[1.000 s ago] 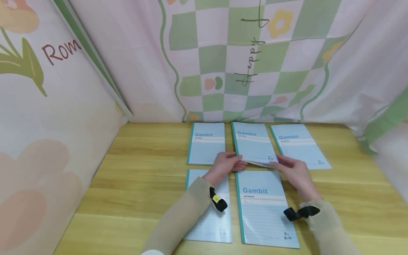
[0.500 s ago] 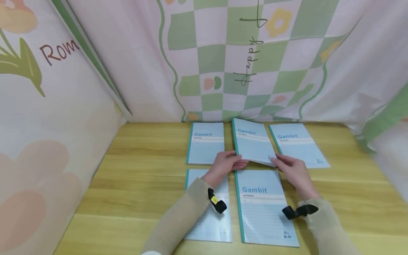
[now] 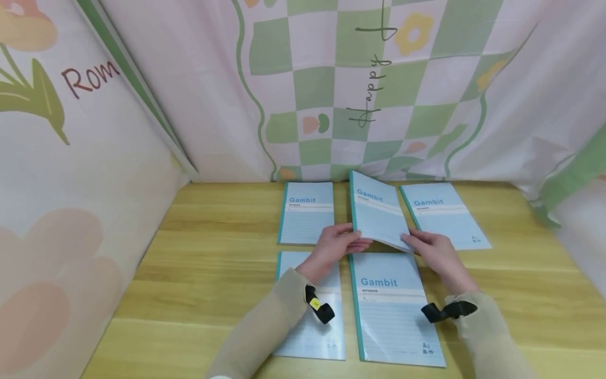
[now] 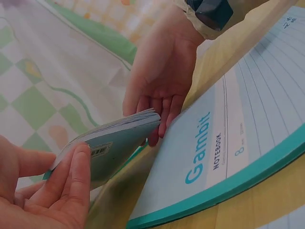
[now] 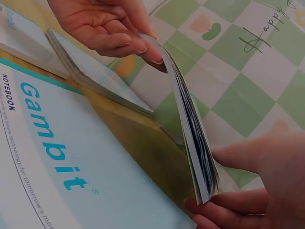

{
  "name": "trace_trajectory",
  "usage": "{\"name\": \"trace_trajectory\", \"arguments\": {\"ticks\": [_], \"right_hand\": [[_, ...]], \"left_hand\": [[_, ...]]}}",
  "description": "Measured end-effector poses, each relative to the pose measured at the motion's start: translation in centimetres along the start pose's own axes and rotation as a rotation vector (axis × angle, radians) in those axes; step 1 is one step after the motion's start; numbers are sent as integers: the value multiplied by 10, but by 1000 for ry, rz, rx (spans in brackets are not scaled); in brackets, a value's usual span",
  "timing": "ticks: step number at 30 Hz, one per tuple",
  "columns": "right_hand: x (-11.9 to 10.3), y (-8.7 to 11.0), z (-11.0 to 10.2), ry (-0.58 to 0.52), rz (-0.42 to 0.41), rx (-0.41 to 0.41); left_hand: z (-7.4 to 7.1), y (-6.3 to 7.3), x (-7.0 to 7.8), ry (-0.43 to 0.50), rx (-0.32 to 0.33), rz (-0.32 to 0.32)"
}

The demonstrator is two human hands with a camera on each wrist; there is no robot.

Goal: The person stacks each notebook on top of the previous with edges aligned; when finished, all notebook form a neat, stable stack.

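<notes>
A light-blue "Gambit" notebook (image 3: 381, 216) with a teal spine is held tilted up from the table, its far edge raised against the curtain. My left hand (image 3: 333, 245) pinches its near left corner, thumb on the cover and fingers beneath. At the near right corner, my right hand (image 3: 437, 258) grips it the same way. The right wrist view shows the notebook's page edges (image 5: 190, 129) slightly bowed and parted between both hands. Its barcoded back cover (image 4: 121, 148) faces down in the left wrist view. Just in front lies another Gambit notebook (image 3: 395, 310), flat.
Similar notebooks lie flat around: one at back left (image 3: 307, 218), one at back right (image 3: 445, 218), and one at front left (image 3: 312, 331), partly under the left forearm. A patterned curtain (image 3: 312, 89) rises behind the wooden table (image 3: 189, 273), and another cloth hangs at left.
The held notebook's far edge has risen off the table, so it tilts more steeply and sits slightly further right. Both hands keep their grip at the near corners.
</notes>
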State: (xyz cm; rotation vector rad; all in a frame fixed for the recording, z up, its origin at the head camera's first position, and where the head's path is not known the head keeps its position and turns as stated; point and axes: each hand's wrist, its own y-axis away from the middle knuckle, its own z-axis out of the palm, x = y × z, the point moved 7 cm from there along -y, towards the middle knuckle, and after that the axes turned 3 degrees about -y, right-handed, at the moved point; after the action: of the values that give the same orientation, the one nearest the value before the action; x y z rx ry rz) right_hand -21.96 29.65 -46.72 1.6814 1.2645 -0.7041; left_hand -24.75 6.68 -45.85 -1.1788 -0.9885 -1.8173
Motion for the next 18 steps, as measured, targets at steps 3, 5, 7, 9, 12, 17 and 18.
{"name": "trace_trajectory", "arguments": {"ticks": [3, 5, 7, 9, 12, 17, 18], "right_hand": [[-2, -1, 2, 6, 2, -16], [-3, -2, 3, 9, 2, -18], [-4, -2, 3, 7, -6, -16], [-6, -1, 4, 0, -18, -8], [-9, -1, 4, -5, -41, 6], [-13, 0, 8, -23, -57, -10], [-14, 0, 10, -30, -57, -18]], "left_hand": [[0, 5, 3, -19, -10, 9], [0, 6, 5, -21, -12, 12], [0, 8, 6, -26, -14, 17], [-2, 10, 7, -26, -18, 20], [-6, 12, 7, -30, -27, 35], [-17, 18, 6, -40, -30, 35], [-21, 19, 6, -46, -28, 32]]}}
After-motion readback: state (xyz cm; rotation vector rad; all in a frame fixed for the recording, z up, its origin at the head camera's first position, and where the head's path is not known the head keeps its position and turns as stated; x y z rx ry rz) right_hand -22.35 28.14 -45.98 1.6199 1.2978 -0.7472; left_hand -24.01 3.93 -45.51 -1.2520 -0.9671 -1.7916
